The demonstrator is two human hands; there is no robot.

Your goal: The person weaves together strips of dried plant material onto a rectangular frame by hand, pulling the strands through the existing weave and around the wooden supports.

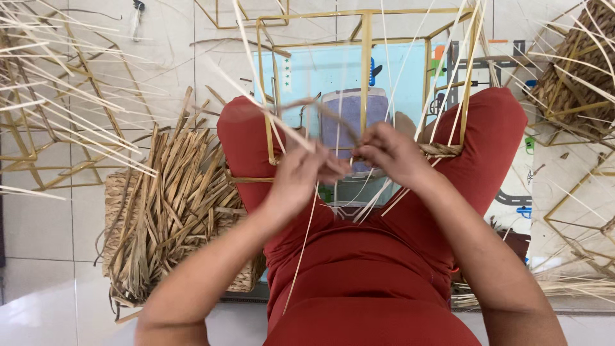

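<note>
Pinching a twisted brown fibre strand (323, 114) between both hands, left hand (301, 176) and right hand (391, 154) closed on it over the lap, against a yellow wire frame (366, 70); woven band (441, 150) just beside the right; dried-leaf pile (166, 198) left on the floor.

Home floor used as basket-weaving workplace: pale floor tiles (38, 230), children's play mat (506, 186), heaped dried straw strips (166, 198), bare yellow wire frames (365, 77), part-woven basket (576, 70).
</note>
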